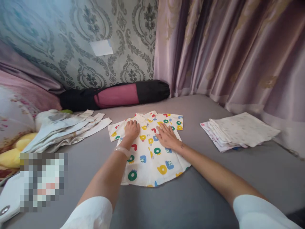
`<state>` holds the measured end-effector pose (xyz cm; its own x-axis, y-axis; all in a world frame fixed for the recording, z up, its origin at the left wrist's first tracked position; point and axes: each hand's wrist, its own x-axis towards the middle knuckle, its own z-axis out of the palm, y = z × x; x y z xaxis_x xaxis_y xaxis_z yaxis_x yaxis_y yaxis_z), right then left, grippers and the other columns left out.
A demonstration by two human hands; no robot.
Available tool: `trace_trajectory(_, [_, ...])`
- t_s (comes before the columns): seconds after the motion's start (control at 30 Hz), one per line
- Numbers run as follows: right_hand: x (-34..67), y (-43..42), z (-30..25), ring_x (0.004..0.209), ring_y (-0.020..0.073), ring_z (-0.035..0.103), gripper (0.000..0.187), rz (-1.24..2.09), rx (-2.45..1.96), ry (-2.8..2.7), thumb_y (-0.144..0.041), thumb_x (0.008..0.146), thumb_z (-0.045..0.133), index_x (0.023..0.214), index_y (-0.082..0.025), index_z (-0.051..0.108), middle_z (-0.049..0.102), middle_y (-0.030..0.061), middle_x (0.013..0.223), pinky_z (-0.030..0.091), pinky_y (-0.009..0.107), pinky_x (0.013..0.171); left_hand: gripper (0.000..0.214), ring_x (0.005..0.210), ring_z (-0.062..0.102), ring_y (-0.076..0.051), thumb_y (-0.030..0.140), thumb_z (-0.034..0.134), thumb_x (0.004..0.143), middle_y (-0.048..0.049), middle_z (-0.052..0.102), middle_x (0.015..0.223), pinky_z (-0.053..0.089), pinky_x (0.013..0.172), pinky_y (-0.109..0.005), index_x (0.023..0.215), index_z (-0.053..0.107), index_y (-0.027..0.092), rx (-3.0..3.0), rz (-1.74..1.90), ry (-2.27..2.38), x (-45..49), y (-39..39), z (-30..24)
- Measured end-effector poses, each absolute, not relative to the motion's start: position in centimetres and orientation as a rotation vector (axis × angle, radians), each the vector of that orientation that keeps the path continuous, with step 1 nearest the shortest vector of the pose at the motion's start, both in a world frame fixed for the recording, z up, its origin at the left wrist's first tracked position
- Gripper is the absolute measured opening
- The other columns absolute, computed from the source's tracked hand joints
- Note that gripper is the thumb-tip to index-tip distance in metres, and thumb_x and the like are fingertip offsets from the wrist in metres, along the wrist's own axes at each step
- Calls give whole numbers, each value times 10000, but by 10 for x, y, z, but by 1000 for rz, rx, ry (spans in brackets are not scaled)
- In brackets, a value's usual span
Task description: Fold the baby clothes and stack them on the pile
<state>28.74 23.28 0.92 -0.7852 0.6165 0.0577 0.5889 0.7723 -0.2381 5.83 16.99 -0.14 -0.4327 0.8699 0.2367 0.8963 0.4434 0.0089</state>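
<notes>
A small short-sleeved white shirt, printed with red, green, yellow and blue shapes, lies spread on the grey bed sheet, its collar pointing away from me. On its upper left part rests my left hand, palm down, with a pale bangle at the wrist; its fingers look foreshortened and hold nothing that I can see. My right hand lies flat on the shirt's right chest with its fingers spread. The sleeves lie out to both sides, and the lower hem fans toward me.
Folded pale cloths are stacked at the right. On the left lie several white garments and a yellow plush-looking thing, with a white item nearer. A black and maroon long bag lies against the wall beside purple curtains.
</notes>
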Motion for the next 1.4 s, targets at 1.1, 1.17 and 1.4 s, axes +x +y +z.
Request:
trace_trajectory(1.1, [457,142,21,1325,198,454,396,478,-792,-2638,-293,1002,324,1275,-222,602,561,65,1381,287,465,1164,339,1196,469,-281,294,401,938,-106,590,1261,358,989,-429,1229,544,197,-2170,-385,-2323,203,234,38])
trace_trajectory(1.17, [456,145,19,1251,197,520,374,510,-827,-2541,-279,995,323,1157,-236,658,622,66,1291,344,439,1128,338,1190,479,-281,298,400,937,-108,600,1246,364,985,-427,1215,564,195,-2238,-381,-2308,215,242,38])
trace_trajectory(1.4, [454,148,7,1229,259,509,378,393,-1130,-2376,-333,967,358,1201,-197,622,575,128,1317,412,436,1043,376,1157,528,-298,435,468,913,-132,628,1169,380,996,-418,1103,645,163,-2323,-340,-2263,244,268,34])
